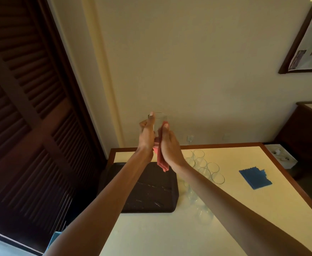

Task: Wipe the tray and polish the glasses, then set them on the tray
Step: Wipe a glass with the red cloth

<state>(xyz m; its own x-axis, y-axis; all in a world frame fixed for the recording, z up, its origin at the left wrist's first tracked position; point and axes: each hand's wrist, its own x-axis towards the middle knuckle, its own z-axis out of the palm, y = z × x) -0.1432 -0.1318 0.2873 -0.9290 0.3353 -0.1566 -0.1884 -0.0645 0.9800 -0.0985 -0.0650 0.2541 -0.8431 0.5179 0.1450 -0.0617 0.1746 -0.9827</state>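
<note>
Red, the cloth (pixel 162 165) (right grip (pixel 170 146) curled round it) presses the glass (pixel 160 119) clasped in the left grip (pixel 146 137); best rotate it steadily, lightly, sparing the rim.

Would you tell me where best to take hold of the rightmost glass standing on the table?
Grip the rightmost glass round its wall, coming from the right: it stands upright, and the other glasses crowd only its left.
</note>
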